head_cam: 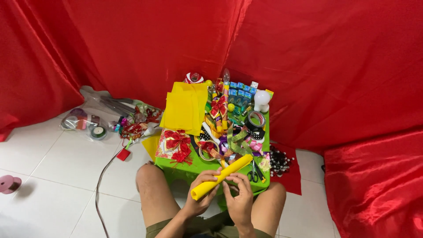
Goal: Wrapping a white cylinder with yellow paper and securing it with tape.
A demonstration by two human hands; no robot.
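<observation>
Nearest the camera, the left hand (200,194) and right hand (239,194) close their fingers around a rolled yellow paper tube (221,176) just above the knees, at the near edge of the green table (194,166). Its long axis slants from lower left up to the right, toward the table. Small blue boxes (241,90) sit at the table's far edge, beside a flat stack of yellow sheets (183,108).

My forearms are cut off by the bottom edge of the frame, and my shorts too. My left hand (203,192) covers the lower part of the yellow paper roll (222,176), so its seam there is hidden. The green table (194,166) is almost fully covered; its legs hide behind my knees. The scissors (254,174) are half under the roll. The small blue boxes (241,90) at top centre are too small to tell. The pink spool (9,183) is cut by the left edge.
</observation>
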